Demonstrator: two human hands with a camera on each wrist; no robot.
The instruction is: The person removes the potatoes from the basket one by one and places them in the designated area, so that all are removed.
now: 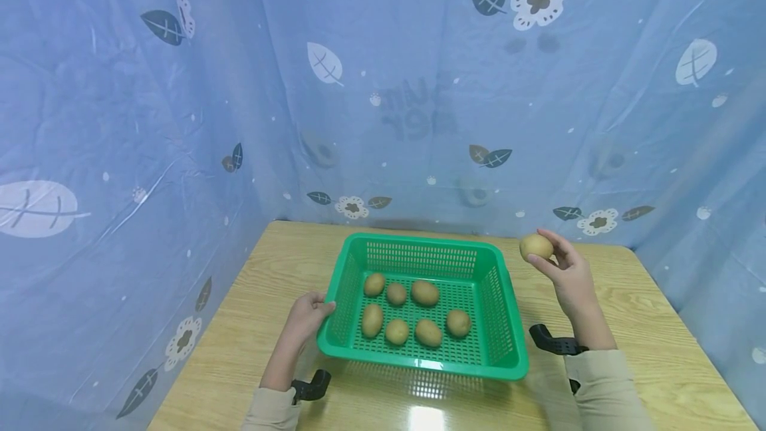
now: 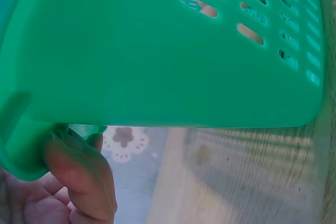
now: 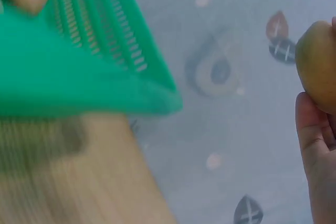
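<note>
A green plastic basket [image 1: 421, 367] with slotted walls stands on the wooden table, and several potatoes [image 1: 425, 292] lie spread over its floor. My left hand [image 1: 306, 316] grips the basket's left rim, its fingers curled under the lip in the left wrist view. Out past the basket's right side, my right hand [image 1: 571, 278] holds a potato [image 1: 535, 247] between thumb and fingers, raised above the table. That same potato [image 3: 319, 66] shows at the right edge of the right wrist view, with the thumb beneath it.
The wooden table [image 1: 634, 304] extends to both sides of the basket. A blue curtain [image 1: 419, 151] with leaf and flower prints hangs behind the table and along both sides. Dark camera mounts [image 1: 311, 386] are strapped to both wrists.
</note>
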